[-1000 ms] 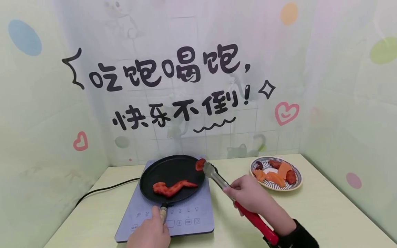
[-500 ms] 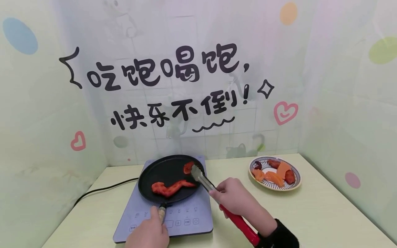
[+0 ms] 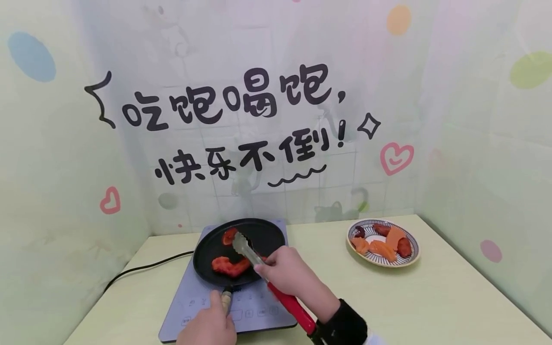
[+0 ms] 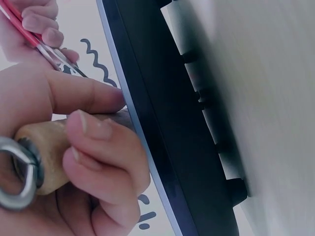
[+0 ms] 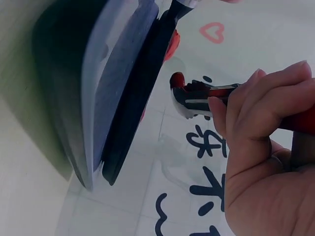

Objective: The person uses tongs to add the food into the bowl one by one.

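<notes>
My left hand (image 3: 208, 323) grips the wooden handle (image 4: 49, 152) of a black frying pan (image 3: 265, 235), its fingers curled round it in the left wrist view. My right hand (image 3: 291, 273) holds red-handled metal tongs (image 3: 291, 304) slanting over the pan. Pinched in their tips is a small dark-red food piece (image 3: 229, 236); the right wrist view shows this piece (image 5: 177, 79) apart from the pan, above its surface. A red chicken wing (image 3: 228, 267) lies in the pan, its right end partly hidden behind the tongs and right hand.
Under the pan is a flat induction cooker (image 3: 181, 309) with touch keys. Its black cord (image 3: 146, 262) runs left across the pale table (image 3: 388, 306). At the right stands a patterned plate (image 3: 368, 261) with several orange and red food pieces. A printed curtain (image 3: 302, 201) closes off the back.
My right hand has moved left with the tongs, carrying the red piece from the pan's right rim to over its upper-left part. The left hand stays on the handle.
</notes>
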Demonstrator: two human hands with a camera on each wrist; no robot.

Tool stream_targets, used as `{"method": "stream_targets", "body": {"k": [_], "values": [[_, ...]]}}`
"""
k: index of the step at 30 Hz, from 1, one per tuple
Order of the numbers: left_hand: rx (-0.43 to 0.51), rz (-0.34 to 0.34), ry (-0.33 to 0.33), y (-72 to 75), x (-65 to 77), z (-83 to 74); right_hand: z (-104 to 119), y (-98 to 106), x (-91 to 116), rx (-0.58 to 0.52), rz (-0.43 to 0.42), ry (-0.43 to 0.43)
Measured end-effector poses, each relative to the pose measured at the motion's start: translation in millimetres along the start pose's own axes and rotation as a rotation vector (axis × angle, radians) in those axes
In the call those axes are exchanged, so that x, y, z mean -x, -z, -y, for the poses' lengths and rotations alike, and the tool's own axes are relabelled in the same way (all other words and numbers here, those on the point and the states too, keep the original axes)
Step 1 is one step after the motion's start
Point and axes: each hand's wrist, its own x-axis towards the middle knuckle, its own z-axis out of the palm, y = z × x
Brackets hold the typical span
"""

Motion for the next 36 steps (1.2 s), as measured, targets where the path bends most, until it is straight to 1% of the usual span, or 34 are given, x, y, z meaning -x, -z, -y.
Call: {"method": "stream_targets", "body": {"k": [4,6,10,16,21,24,31,36], "values": [[-0.011,0.004,0.002,-3.4,-1.1,-1.0,-1,-4,0,0.014,0.013,-0.055],[-0.02,-0.002,-0.001,-4.4,-1.6,-1.4,-1,-3,0,0.034,0.016,-0.069],[-0.025,-0.016,-0.002,-4.9,-1.8,-2.0,-1,-1,1,0.076,0.019,-0.059],[-0.02,-0.001,-0.006,-2.5,-0.3,-2.4,-1,-1,1,0.107,0.032,-0.062],[-0.015,-0.014,-0.017,-2.6,-0.3,-0.4,2,2,0,0.127,0.003,-0.062],[-0.016,-0.015,-0.019,-2.9,-1.8,2.4,3,4,0,0.127,-0.004,-0.062],[-0.01,0.019,-0.01,-3.5,-3.8,2.9,5,16,8,0.122,0.021,-0.072],[-0.003,0.024,-0.01,-0.4,-3.6,2.6,2,32,15,0.053,0.034,-0.117]]}}
